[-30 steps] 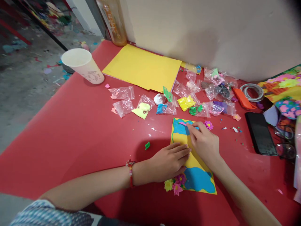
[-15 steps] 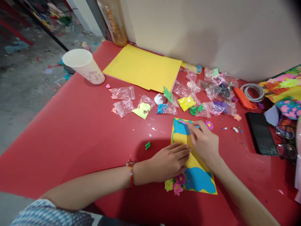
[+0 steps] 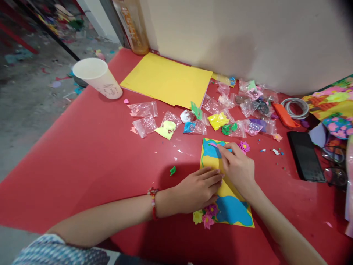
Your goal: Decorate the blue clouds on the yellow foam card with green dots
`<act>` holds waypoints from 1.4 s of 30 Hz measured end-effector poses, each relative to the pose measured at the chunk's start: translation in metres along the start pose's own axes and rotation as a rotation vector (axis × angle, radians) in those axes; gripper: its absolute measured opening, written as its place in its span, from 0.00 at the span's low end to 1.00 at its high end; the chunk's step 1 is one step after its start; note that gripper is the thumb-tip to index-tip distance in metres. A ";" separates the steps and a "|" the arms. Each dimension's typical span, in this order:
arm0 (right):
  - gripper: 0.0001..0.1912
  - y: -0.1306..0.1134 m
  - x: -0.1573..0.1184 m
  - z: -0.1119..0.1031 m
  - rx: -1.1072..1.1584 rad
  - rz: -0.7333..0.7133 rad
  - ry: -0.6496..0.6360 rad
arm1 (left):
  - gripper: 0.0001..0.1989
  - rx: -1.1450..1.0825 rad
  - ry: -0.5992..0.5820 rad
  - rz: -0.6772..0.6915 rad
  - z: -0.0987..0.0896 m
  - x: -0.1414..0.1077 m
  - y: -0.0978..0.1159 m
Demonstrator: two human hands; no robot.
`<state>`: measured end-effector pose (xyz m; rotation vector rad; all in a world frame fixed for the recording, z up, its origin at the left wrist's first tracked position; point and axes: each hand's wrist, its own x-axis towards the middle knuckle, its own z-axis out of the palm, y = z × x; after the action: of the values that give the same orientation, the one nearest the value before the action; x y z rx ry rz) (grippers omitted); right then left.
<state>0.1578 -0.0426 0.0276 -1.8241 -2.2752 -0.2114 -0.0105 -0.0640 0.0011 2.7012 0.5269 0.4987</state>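
Note:
A yellow sheet (image 3: 234,189) with blue clay areas edged in green lies on the red table. My left hand (image 3: 200,189) rests flat across its middle, fingers spread slightly. Over the sheet's far end, my right hand (image 3: 238,162) pinches a small pink tool (image 3: 213,144), its tip at the far blue area (image 3: 210,150). Pink, yellow and purple clay flowers (image 3: 208,221) sit at the near left corner. Beside the far right corner is a magenta flower (image 3: 244,147). A green clay piece (image 3: 173,170) lies left of the sheet.
Clay bags (image 3: 218,120) spread behind the sheet, near a large yellow sheet (image 3: 168,79). A paper cup (image 3: 100,79) and a bottle (image 3: 135,29) stand at the back left. At right lie a phone (image 3: 305,156), an orange tool (image 3: 285,116), a coiled cable (image 3: 295,108) and glasses (image 3: 335,176).
My right hand has shifted slightly left with the pink tool along the far blue area. My left hand stays in place.

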 end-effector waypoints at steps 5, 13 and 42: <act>0.17 0.000 -0.002 -0.001 -0.013 -0.046 0.009 | 0.19 0.006 0.021 -0.001 0.001 0.000 0.000; 0.16 0.002 -0.001 -0.003 0.076 -0.037 0.004 | 0.19 0.017 0.031 -0.002 0.000 -0.001 0.001; 0.07 0.006 0.009 -0.012 0.741 0.046 0.017 | 0.24 0.008 -0.035 -0.018 -0.004 -0.002 0.006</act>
<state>0.1631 -0.0354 0.0415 -1.4493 -1.9109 0.5491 -0.0119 -0.0692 0.0069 2.7049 0.5438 0.4453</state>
